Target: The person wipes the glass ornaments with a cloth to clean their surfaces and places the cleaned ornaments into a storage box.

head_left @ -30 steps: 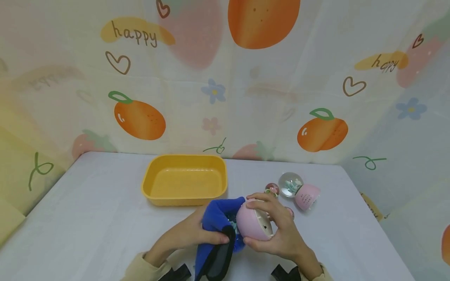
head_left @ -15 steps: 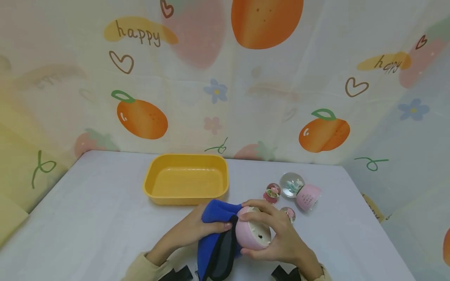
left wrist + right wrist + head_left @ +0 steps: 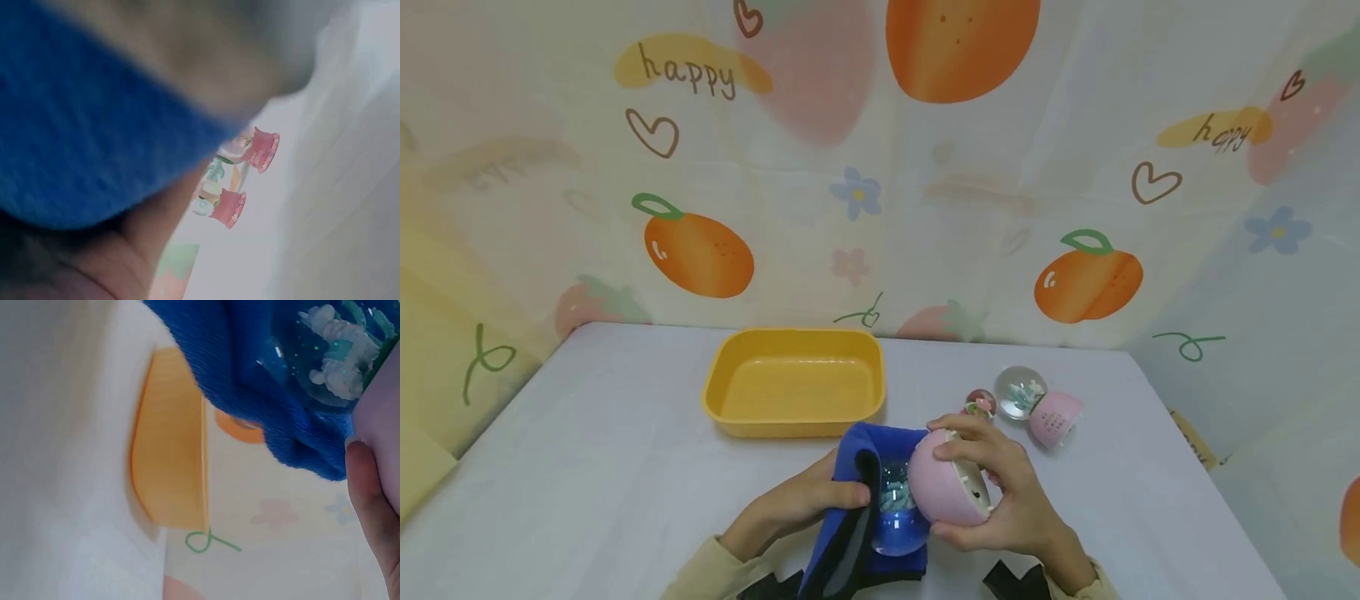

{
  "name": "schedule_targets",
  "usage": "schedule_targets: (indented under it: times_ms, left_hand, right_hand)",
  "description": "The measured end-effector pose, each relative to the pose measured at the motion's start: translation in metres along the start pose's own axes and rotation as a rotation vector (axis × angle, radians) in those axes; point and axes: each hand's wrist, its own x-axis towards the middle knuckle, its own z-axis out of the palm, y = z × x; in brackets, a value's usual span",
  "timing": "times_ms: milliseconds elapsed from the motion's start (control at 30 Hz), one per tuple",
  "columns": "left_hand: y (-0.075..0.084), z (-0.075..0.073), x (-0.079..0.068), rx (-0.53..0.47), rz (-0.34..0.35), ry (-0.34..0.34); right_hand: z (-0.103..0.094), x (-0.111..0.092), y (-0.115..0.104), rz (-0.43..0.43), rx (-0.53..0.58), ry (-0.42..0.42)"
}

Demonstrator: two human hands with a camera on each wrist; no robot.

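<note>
My right hand (image 3: 1018,487) grips a snow globe by its pink rounded base (image 3: 943,483), with the hollow white underside turned to the right. The clear dome (image 3: 897,508) points left and holds pale teal figures. In the right wrist view, a white figure and glitter show inside the dome (image 3: 337,359). My left hand (image 3: 805,504) holds a blue plush cloth (image 3: 852,458) with black edging, its thumb pressing on the edge. The cloth lies behind and around the dome's far side. My left fingers are hidden behind the cloth.
A yellow tray (image 3: 793,430) stands behind my hands on the white table (image 3: 587,467). At the right, a second snow globe with a pink base (image 3: 1056,419) lies on its side. Near it is a small globe (image 3: 981,402), partly behind my right hand.
The cloth, which covered the dome half a second ago, is now drawn back to the left, so the dome shows. The right hand has shifted slightly right and up with the snow globe.
</note>
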Motion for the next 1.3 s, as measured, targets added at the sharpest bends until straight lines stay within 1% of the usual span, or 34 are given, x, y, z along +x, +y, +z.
schedule_targets:
  times_ms: [100,200,267,333,400,500,600,667,733,800,867,933,1000,1100,1167,1233,1300]
  left_hand:
    - [0.001,0.0,0.001,0.024,0.065,0.042]
    - [0.003,0.002,0.001,0.076,0.092,0.099]
    - [0.006,0.006,0.002,0.131,0.082,0.147]
    - [0.009,0.011,0.003,0.196,0.057,0.209]
    - [0.012,0.016,0.004,0.279,0.032,0.286]
    - [0.015,0.024,0.004,0.431,0.01,0.383]
    - [0.016,0.029,0.003,0.56,0.013,0.44]
    - [0.015,0.031,0.003,0.599,0.019,0.467]
    - [0.015,0.031,0.004,0.599,0.028,0.487]
    - [0.014,0.03,0.005,0.574,0.031,0.51]
    - [0.013,0.028,0.005,0.53,0.025,0.525]
    - [0.013,0.026,0.006,0.466,0.02,0.527]
    - [0.013,0.025,0.006,0.412,0.023,0.516]
    - [0.013,0.023,0.005,0.355,0.051,0.493]
    - [0.014,0.022,0.004,0.337,0.075,0.488]
    - [0.014,0.022,0.004,0.323,0.102,0.488]
    - [0.014,0.022,0.004,0.306,0.133,0.479]
  right_hand:
    - [-0.001,-0.001,0.0,0.023,-0.025,0.029]
    - [-0.001,-0.003,-0.001,0.089,-0.052,0.067]
    - [-0.002,-0.003,-0.002,0.147,-0.068,0.098]
    - [-0.001,-0.003,-0.004,0.221,-0.087,0.125]
    - [0.001,-0.003,-0.006,0.285,-0.116,0.15]
    - [0.006,-0.002,-0.008,0.383,-0.146,0.182]
    - [0.011,0.0,-0.009,0.468,-0.152,0.209]
    - [0.011,0.001,-0.01,0.534,-0.141,0.206]
    - [0.01,0.002,-0.011,0.571,-0.126,0.176]
    - [0.007,0.003,-0.011,0.6,-0.097,0.129]
    - [0.004,0.003,-0.011,0.6,-0.058,0.084]
    - [0.002,0.003,-0.009,0.588,-0.011,0.069]
    - [0.001,0.002,-0.008,0.583,0.033,0.088]
    - [0.003,0.001,-0.006,0.599,0.064,0.146]
    - [0.005,0.0,-0.006,0.636,0.074,0.182]
    - [0.008,-0.001,-0.005,0.683,0.068,0.198]
    - [0.01,-0.003,-0.005,0.745,0.07,0.186]
